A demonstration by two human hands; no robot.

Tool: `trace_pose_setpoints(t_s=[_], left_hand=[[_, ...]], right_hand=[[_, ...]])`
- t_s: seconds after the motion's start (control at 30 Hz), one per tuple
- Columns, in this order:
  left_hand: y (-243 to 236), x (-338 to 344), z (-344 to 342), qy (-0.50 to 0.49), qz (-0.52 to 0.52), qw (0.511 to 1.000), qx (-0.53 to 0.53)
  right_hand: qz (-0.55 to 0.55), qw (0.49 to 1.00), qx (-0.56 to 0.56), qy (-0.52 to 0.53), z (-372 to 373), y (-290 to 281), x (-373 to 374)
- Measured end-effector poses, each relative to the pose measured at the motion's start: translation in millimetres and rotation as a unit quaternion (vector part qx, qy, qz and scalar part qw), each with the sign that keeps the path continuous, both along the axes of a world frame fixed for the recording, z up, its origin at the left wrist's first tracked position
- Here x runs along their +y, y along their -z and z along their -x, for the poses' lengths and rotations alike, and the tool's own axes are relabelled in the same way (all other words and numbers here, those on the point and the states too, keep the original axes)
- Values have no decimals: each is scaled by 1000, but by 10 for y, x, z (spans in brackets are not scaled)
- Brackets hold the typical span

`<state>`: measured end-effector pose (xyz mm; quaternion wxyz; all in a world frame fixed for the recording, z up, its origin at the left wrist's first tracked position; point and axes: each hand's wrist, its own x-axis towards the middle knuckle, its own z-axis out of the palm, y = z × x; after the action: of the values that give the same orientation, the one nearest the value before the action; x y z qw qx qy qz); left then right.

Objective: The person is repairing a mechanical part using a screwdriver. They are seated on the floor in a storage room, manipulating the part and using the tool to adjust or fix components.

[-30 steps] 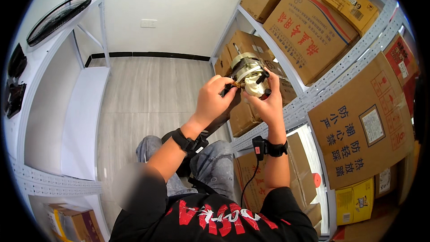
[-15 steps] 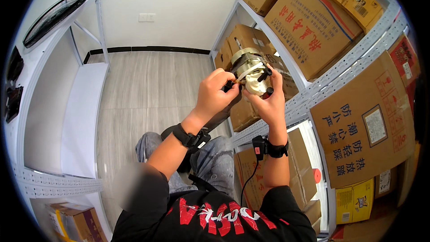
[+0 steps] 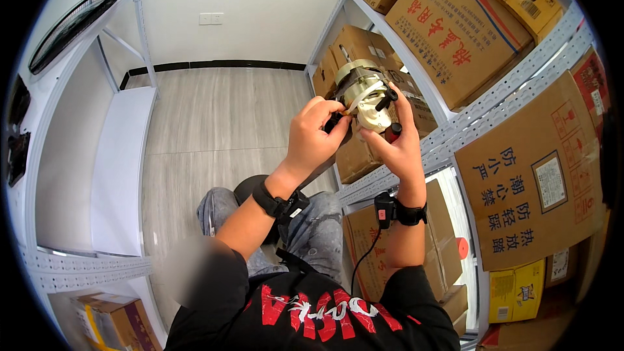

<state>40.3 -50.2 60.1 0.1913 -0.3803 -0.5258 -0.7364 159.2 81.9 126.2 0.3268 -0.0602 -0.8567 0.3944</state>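
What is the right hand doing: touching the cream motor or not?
Touching: the head view shows the right hand with its thumb against the cream motor, low down.

Here's the motor unit (image 3: pixel 364 92), up in the air in my grip, well off to my right! It lies aslant, its silvery ribbed end (image 3: pixel 357 71) far and left, its cream housing (image 3: pixel 374 117) nearer me. A pale curved band (image 3: pixel 356 99) crosses the middle, brownish wiring (image 3: pixel 349 113) shows left, and a black knob (image 3: pixel 388 98) juts out right.
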Motion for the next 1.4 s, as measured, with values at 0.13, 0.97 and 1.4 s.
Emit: trace_pose_setpoints(t_s=[0.13, 0.97, 1.4], left_hand=[[-14, -6, 11, 8, -3, 1000, -3], [-30, -73, 27, 74, 30, 997, 8], [-61, -38, 49, 7, 45, 999, 29]], right_hand=[[-11, 1000, 21, 6, -34, 26, -1], [14, 999, 0, 46, -169, 197, 218], [-28, 997, -13, 70, -167, 120, -73]])
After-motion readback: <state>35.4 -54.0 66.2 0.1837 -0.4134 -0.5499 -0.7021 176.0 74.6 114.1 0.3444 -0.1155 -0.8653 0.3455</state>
